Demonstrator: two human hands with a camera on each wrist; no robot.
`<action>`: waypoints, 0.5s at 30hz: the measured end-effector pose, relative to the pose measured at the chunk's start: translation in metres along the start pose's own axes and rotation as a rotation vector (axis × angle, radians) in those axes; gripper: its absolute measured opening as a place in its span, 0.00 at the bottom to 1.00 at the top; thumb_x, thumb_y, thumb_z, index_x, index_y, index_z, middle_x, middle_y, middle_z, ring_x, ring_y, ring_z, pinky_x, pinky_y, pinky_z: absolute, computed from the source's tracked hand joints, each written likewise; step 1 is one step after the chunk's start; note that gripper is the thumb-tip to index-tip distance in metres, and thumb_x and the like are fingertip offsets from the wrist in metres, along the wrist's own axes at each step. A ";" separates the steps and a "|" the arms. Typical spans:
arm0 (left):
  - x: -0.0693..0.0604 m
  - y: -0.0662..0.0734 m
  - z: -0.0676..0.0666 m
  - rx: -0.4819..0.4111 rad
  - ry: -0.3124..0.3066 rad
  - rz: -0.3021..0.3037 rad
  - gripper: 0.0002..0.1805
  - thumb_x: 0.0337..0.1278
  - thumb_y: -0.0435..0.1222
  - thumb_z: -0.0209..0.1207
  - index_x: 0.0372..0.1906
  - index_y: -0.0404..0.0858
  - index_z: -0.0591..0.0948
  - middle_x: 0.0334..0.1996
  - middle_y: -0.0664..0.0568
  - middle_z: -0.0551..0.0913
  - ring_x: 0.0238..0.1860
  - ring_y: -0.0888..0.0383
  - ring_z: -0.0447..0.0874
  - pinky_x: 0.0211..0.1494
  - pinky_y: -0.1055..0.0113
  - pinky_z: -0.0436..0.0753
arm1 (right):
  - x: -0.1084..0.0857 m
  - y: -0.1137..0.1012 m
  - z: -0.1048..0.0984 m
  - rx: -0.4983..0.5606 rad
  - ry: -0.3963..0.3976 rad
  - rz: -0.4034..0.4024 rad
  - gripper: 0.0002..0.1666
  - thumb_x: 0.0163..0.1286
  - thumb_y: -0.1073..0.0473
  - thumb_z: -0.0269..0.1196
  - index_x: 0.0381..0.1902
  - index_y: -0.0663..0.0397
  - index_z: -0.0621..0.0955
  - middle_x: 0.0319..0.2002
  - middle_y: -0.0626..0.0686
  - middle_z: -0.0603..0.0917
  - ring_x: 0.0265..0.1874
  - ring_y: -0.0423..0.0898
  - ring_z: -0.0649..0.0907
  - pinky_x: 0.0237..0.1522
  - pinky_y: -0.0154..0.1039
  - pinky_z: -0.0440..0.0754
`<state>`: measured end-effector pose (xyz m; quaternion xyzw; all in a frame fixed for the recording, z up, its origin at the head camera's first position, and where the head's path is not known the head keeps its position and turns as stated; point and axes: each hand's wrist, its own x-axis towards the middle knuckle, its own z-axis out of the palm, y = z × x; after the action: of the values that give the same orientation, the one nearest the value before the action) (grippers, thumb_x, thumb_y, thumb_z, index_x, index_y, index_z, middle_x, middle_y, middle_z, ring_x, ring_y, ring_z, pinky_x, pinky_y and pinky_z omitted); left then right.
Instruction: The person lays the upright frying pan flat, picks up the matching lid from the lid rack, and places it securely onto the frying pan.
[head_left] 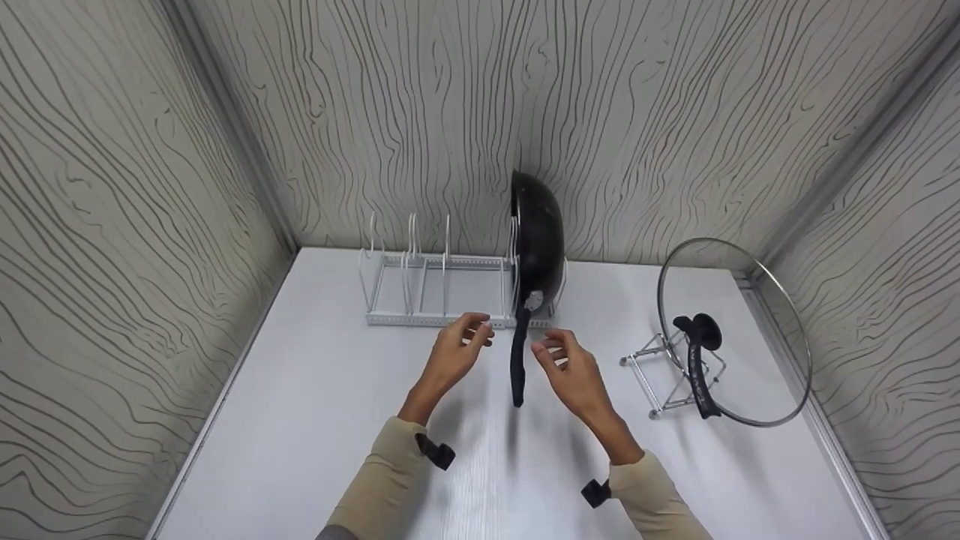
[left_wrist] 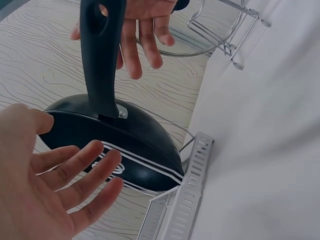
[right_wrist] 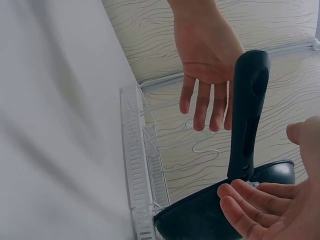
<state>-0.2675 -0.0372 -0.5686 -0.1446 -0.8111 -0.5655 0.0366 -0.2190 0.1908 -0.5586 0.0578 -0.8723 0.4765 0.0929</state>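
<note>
A black pan stands on edge in the right end of a white wire rack, its handle pointing toward the front. My left hand is left of the handle and my right hand right of it, both apart from it with loosely bent fingers and nothing held. In the left wrist view, my left hand is beside the pan. The right wrist view has my right hand near the base of the handle, palm and fingers relaxed.
On the right, a glass lid with a black handle leans upright on a small wire stand. Patterned panels rise behind and at both sides of the white table. Wire dividers stand left of the pan.
</note>
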 end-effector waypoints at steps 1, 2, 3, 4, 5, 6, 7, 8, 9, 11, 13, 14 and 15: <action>0.001 0.000 0.001 -0.007 0.004 -0.001 0.16 0.82 0.40 0.55 0.61 0.36 0.83 0.46 0.46 0.91 0.45 0.50 0.92 0.53 0.52 0.88 | 0.000 0.000 0.001 0.008 -0.005 0.007 0.25 0.80 0.47 0.64 0.64 0.57 0.79 0.52 0.55 0.90 0.46 0.49 0.89 0.46 0.37 0.85; 0.002 0.000 0.002 -0.018 0.007 -0.001 0.15 0.82 0.39 0.55 0.60 0.35 0.83 0.45 0.45 0.91 0.45 0.49 0.92 0.52 0.52 0.88 | 0.000 0.000 0.002 0.017 -0.010 0.013 0.25 0.80 0.47 0.64 0.64 0.57 0.79 0.52 0.55 0.90 0.45 0.49 0.89 0.46 0.37 0.85; 0.002 0.001 0.003 -0.027 0.009 -0.008 0.15 0.82 0.38 0.55 0.60 0.35 0.83 0.45 0.45 0.91 0.44 0.49 0.93 0.51 0.53 0.88 | -0.001 0.000 0.003 0.023 -0.014 0.017 0.25 0.80 0.47 0.64 0.64 0.57 0.79 0.51 0.55 0.90 0.44 0.48 0.90 0.46 0.38 0.86; 0.002 0.001 0.004 -0.040 0.009 -0.015 0.14 0.82 0.38 0.55 0.59 0.35 0.83 0.44 0.44 0.90 0.44 0.49 0.93 0.50 0.55 0.88 | -0.001 0.000 0.005 0.027 -0.020 0.021 0.25 0.80 0.47 0.63 0.64 0.57 0.79 0.51 0.55 0.90 0.43 0.48 0.90 0.46 0.38 0.86; 0.003 0.002 0.005 -0.051 0.008 -0.022 0.14 0.82 0.38 0.55 0.59 0.35 0.83 0.44 0.44 0.91 0.44 0.48 0.93 0.49 0.57 0.88 | -0.001 -0.001 0.005 0.034 -0.026 0.026 0.24 0.80 0.46 0.63 0.63 0.57 0.79 0.51 0.55 0.90 0.42 0.47 0.90 0.45 0.37 0.86; 0.003 0.002 0.006 -0.061 0.006 -0.030 0.15 0.82 0.39 0.55 0.58 0.34 0.83 0.44 0.44 0.90 0.44 0.48 0.93 0.47 0.59 0.88 | -0.001 -0.001 0.006 0.043 -0.033 0.028 0.24 0.81 0.46 0.63 0.63 0.57 0.79 0.50 0.55 0.90 0.41 0.46 0.90 0.43 0.37 0.86; 0.004 0.002 0.007 -0.069 0.001 -0.039 0.15 0.82 0.40 0.55 0.58 0.34 0.83 0.44 0.43 0.91 0.44 0.48 0.93 0.46 0.61 0.88 | -0.001 -0.002 0.007 0.055 -0.040 0.032 0.24 0.81 0.46 0.62 0.63 0.58 0.79 0.50 0.56 0.90 0.40 0.46 0.90 0.42 0.36 0.87; 0.003 0.003 0.007 -0.077 -0.005 -0.045 0.16 0.82 0.41 0.55 0.58 0.35 0.83 0.44 0.43 0.90 0.45 0.48 0.93 0.45 0.64 0.88 | -0.002 -0.002 0.008 0.064 -0.048 0.038 0.24 0.81 0.46 0.62 0.62 0.58 0.78 0.50 0.56 0.90 0.39 0.45 0.90 0.40 0.36 0.87; 0.003 0.003 0.007 -0.085 -0.012 -0.054 0.16 0.82 0.42 0.55 0.58 0.35 0.83 0.44 0.43 0.90 0.45 0.48 0.93 0.44 0.65 0.87 | -0.002 -0.003 0.009 0.071 -0.057 0.044 0.24 0.82 0.46 0.61 0.62 0.58 0.78 0.50 0.56 0.89 0.39 0.46 0.90 0.38 0.35 0.87; 0.003 0.004 0.009 -0.099 -0.027 -0.072 0.18 0.82 0.45 0.55 0.58 0.35 0.83 0.45 0.43 0.90 0.45 0.48 0.93 0.43 0.66 0.86 | -0.002 -0.004 0.011 0.100 -0.073 0.063 0.24 0.82 0.46 0.61 0.61 0.59 0.78 0.50 0.57 0.89 0.39 0.50 0.91 0.35 0.34 0.87; 0.003 0.005 0.010 -0.112 -0.039 -0.091 0.19 0.83 0.45 0.54 0.58 0.35 0.83 0.45 0.43 0.90 0.46 0.49 0.93 0.43 0.65 0.87 | -0.002 -0.005 0.013 0.127 -0.085 0.081 0.24 0.82 0.46 0.61 0.61 0.59 0.78 0.50 0.58 0.89 0.40 0.55 0.91 0.34 0.34 0.87; 0.003 0.005 0.011 -0.114 -0.044 -0.098 0.19 0.83 0.45 0.54 0.58 0.35 0.83 0.45 0.42 0.90 0.46 0.49 0.92 0.44 0.65 0.87 | -0.002 -0.005 0.014 0.136 -0.090 0.090 0.24 0.82 0.46 0.61 0.61 0.59 0.78 0.50 0.58 0.89 0.40 0.56 0.91 0.33 0.34 0.87; 0.002 0.006 0.012 -0.116 -0.048 -0.106 0.19 0.83 0.45 0.54 0.59 0.35 0.83 0.46 0.43 0.90 0.46 0.49 0.92 0.44 0.64 0.87 | -0.003 -0.006 0.015 0.145 -0.095 0.096 0.25 0.82 0.45 0.61 0.61 0.59 0.78 0.51 0.58 0.89 0.40 0.56 0.91 0.33 0.34 0.87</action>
<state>-0.2670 -0.0242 -0.5672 -0.1165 -0.7843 -0.6090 -0.0212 -0.2171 0.1748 -0.5624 0.0449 -0.8408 0.5390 0.0241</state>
